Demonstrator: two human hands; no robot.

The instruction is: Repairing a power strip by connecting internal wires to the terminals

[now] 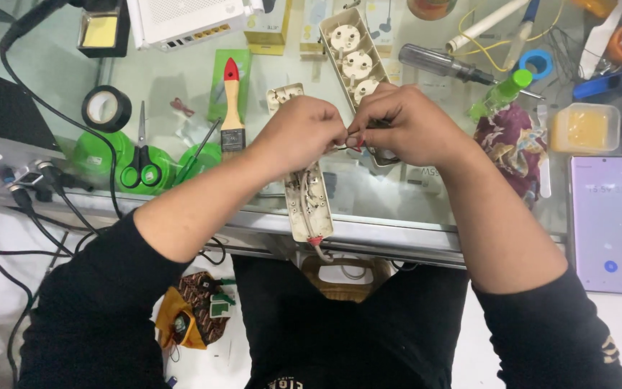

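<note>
An opened cream power strip lies on the glass table. Its back shell shows bare wiring inside and reaches the table's front edge. Its socket cover with three round outlets lies beyond my hands. My left hand and my right hand meet above the shell, each pinching thin wires, with a red wire end showing between the fingertips. Both hands are closed on the wires.
Green-handled scissors, a tape roll, a red-tipped brush and a thin screwdriver lie at left. A large screwdriver, a green bottle, a yellow box and a phone are at right. Black cables run along the left.
</note>
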